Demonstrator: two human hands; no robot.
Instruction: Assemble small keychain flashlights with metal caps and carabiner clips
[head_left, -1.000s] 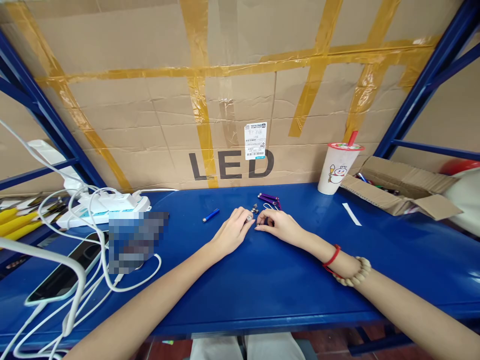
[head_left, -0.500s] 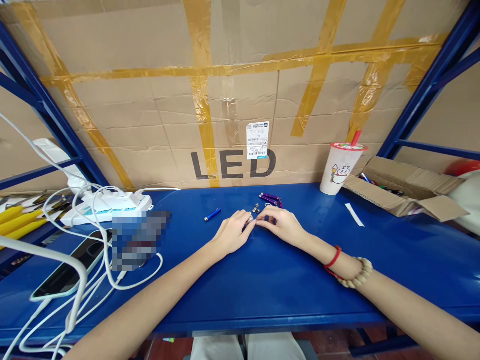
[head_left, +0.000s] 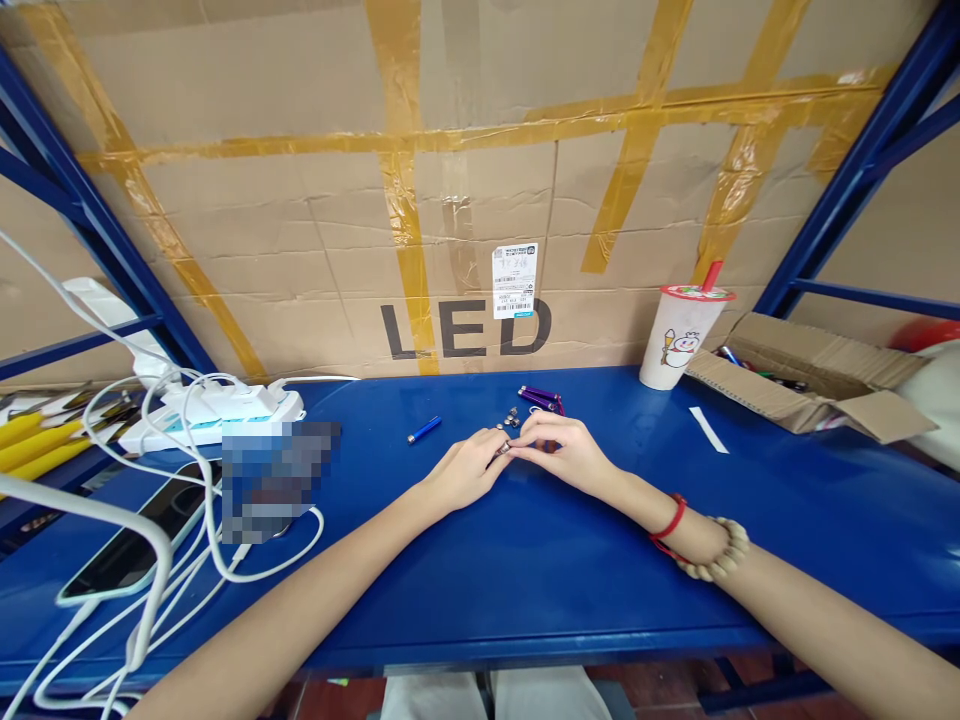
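Found the left hand [head_left: 465,468] and right hand [head_left: 568,452] meeting near the middle of the desk [head_left: 600,580], basically tip to tip over one tiny part [head_left: 504,449]. Had the left grip curled tight in a pinch on it. Had the right grip pressed together too, thumb to forefinger, on the right end of the same part, so couldn't really call either hand the nearer one. To place it: sat to the right of the left grip and to the left of the right grip, bridging the two.

Looked to run on a slant, lower end toward the left hand and upper end toward the right, but couldn't swear to the long axis with so much of it covered by fingers. Made out a bit of shine, not much else.

Spotted some metal bits [head_left: 513,420] just past the fingertips, with the purple tubes [head_left: 540,393] lying farther back. Also saw a blue tube [head_left: 425,430] off beyond the left hand, slanting up to the right and clearly closer to that hand than the other. Noticed a cup [head_left: 681,340] and box [head_left: 870,418] well over to the right, plus a paper strip [head_left: 709,430] between the right hand and the box.
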